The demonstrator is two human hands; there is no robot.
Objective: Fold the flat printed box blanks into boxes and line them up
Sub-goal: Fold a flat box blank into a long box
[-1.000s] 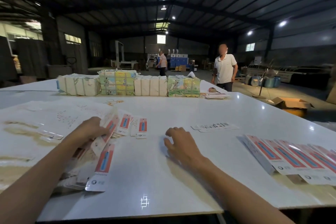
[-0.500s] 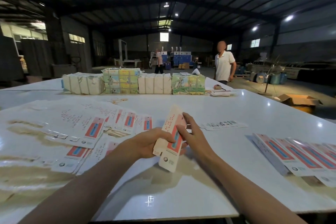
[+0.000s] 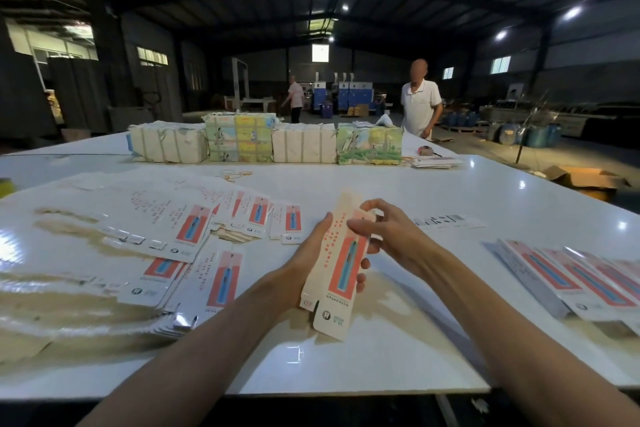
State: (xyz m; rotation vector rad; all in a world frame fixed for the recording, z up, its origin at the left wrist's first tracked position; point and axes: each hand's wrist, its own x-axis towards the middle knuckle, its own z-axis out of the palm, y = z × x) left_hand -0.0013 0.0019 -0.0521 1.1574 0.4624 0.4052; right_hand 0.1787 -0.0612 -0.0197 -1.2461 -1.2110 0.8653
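Blank (image 3: 346, 260) tilted over table (image 3: 381, 354) near front edge; left hand (image 3: 304, 263) grips, right hand (image 3: 393, 236) pinches top

White glossy table (image 3: 381, 357), glare spots on surface. Left half: flat blanks (image 3: 194, 232) fanned in overlapping heap. Right edge: folded boxes (image 3: 568, 274) in slanted row, touching. Far side: four wrapped bundles (image 3: 239, 139) side by side (two white, two printed). Rubber bands (image 3: 232, 175) just in front.

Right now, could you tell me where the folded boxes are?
In the head view, the folded boxes lie in a row on the table, at its right side, right of the right hand pinching the box blank.
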